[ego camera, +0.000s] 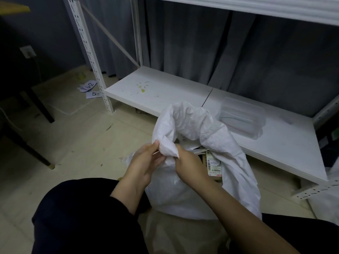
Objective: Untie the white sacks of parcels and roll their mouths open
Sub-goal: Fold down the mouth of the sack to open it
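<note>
Just one white sack (211,142) properly in shot, parked on the pale tiled floor (77,143) between two dark-trousered knees (77,208), right up against the bottom shelf (165,94) of a white metal rack (88,43). Already untied, mouth gaping, far side of the rim standing tall and crumpled.

Two hands on it, both at the near rim. Left hand (145,162) pinching a fold of the fabric between thumb and fingertips. Right hand (189,166) clenched around the very same fold, just beside the left, nearly touching. Nothing else held by either.

Inside, only one parcel (213,163) clear enough to count: a brownish carton with one printed barcode label facing up, tucked behind the right hand. More pale packaging behind it, too jumbled for a proper tally.

On the shelf, a stack of clear plastic tubs (242,116) just beyond the sack, can't tell how many nested together, plus some greenish smudges (142,88) further left. On the floor past the rack's post, two paper slips (90,84), one marked "5-2", the other "5-" with the rest hidden by the post. One wall socket (27,51) off to the left, one grey curtain (201,52) behind the rack. Scrap of something white at the far right edge, maybe a second sack, can't say.
</note>
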